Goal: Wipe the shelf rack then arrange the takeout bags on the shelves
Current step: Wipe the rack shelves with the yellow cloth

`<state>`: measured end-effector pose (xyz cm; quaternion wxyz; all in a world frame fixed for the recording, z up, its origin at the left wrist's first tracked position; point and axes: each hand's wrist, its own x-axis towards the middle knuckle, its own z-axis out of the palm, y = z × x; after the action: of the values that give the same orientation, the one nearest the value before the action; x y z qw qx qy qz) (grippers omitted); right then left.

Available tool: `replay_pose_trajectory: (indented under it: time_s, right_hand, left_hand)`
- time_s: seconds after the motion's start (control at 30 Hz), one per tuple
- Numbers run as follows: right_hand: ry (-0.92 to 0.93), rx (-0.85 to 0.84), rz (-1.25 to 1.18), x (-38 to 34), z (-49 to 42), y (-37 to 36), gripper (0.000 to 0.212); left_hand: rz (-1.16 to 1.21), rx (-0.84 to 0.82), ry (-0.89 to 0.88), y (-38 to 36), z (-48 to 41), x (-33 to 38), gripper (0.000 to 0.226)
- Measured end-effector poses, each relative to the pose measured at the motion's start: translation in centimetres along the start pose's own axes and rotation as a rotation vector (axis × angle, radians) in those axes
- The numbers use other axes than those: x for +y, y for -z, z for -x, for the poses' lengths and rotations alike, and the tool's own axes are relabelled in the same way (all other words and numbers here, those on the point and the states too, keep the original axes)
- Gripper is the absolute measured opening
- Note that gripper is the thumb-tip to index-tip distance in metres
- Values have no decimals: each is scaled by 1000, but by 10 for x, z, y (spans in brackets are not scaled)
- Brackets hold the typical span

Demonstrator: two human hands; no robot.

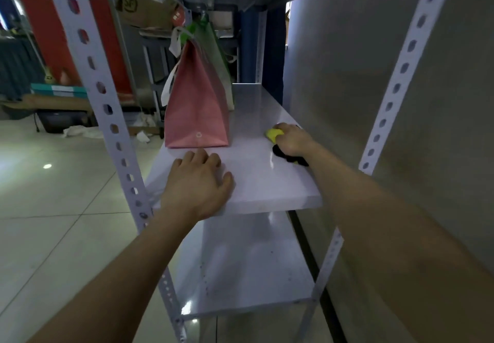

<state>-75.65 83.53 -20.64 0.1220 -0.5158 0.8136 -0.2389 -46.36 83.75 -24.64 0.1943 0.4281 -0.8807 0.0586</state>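
A white metal shelf (256, 182) of the rack runs away from me at waist height. A pink takeout bag (197, 112) with white handles stands upright on its left side, and a green bag (216, 56) stands right behind it. My left hand (199, 179) lies flat on the shelf's near left part, just in front of the pink bag, fingers loosely bent. My right hand (292, 139) grips a yellow and black cloth (275, 135) and presses it on the shelf's right side, close to the wall.
Perforated uprights (101, 88) frame the rack on both sides. A lower shelf (246, 267) lies below. A grey wall (374, 102) runs along the right. Tiled floor, cardboard boxes and a red banner (58, 35) are to the left.
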Motion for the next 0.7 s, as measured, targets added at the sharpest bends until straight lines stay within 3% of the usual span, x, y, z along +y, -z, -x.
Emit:
replay_pose_trajectory:
  time_s: [0.27, 0.6, 0.7]
  right_hand:
    - [-17, -28, 32, -18, -73, -10, 67]
    - [176, 73, 29, 11, 119, -16, 53]
    - [156, 57, 50, -3, 127, -14, 49]
  left_hand:
    - [-32, -5, 18, 0, -2, 0, 56]
    - [-4, -32, 38, 2, -1, 1, 66]
    - [-5, -26, 40, 0, -1, 1, 67]
